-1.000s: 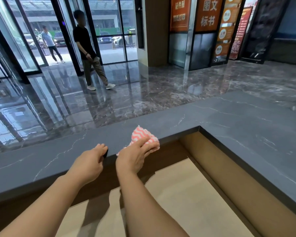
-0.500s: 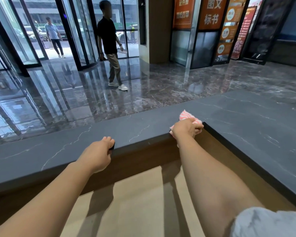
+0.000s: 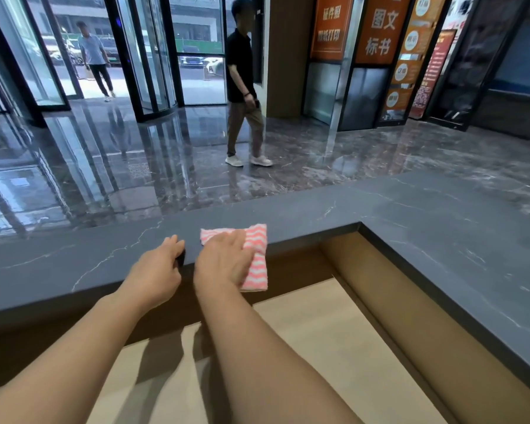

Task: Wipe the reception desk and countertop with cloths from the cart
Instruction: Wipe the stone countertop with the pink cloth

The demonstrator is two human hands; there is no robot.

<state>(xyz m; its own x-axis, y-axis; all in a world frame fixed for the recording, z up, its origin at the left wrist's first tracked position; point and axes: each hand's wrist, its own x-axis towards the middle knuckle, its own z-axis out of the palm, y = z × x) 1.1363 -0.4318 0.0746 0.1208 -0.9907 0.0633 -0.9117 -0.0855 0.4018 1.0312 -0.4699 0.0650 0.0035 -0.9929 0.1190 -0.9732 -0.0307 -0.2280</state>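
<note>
Cloth (image 3: 257, 240), soft, light, likely to bunch, drapes over the countertop's (image 3: 441, 240) near edge under the right hand's (image 3: 224, 258) flat pressing fingers, best held on top, while the left hand (image 3: 159, 270) just left curls round the edge.

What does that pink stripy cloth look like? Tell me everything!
The cloth is pink with white wavy stripes. It looks thin and soft, and seems folded into a rectangle. It is draped over the near edge of the dark grey countertop, with one part flat on top and the rest hanging down the side facing the person. The right hand presses flat on it and covers its middle. Nothing else touches it.
</note>
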